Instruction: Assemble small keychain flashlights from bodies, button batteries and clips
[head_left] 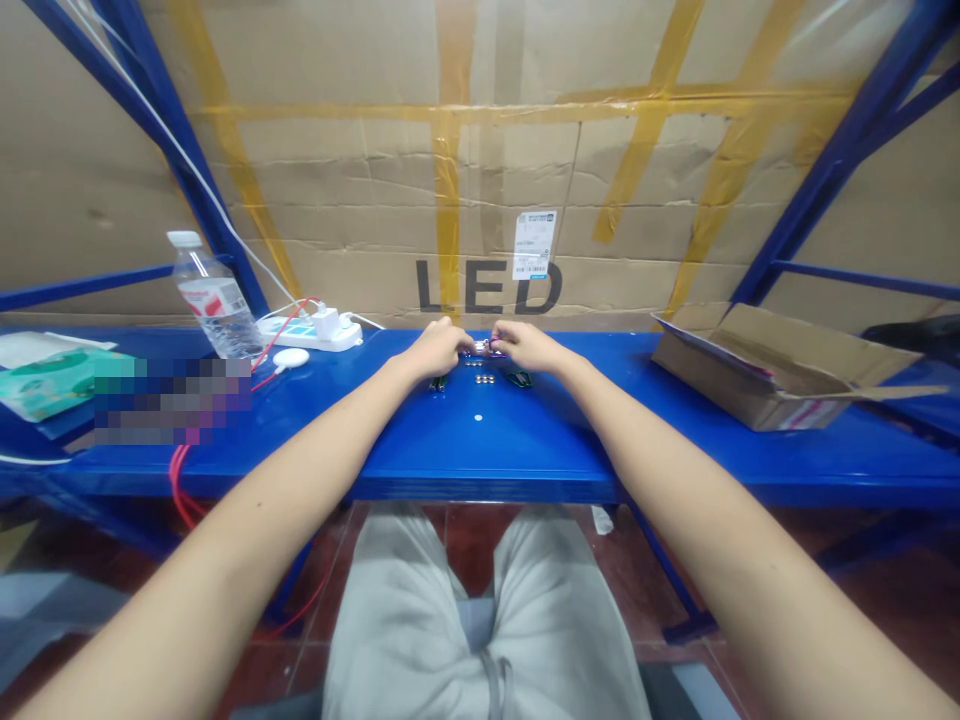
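Note:
Both my arms reach forward over the blue metal shelf (480,440). My left hand (437,349) and my right hand (527,346) meet at the far middle of the shelf, fingers curled, pinching a small metallic part (481,348) between them. Just below the hands lie several small silver pieces (483,380) and two dark clip-like items (438,383) (519,379). A tiny white dot (478,417) sits nearer to me.
A clear water bottle (216,300) stands at the left, with a white power strip (315,330), a charger and red wires beside it. An open cardboard box (780,365) lies at the right. A taped cardboard sheet marked LED forms the back wall. Blue rack posts stand on both sides.

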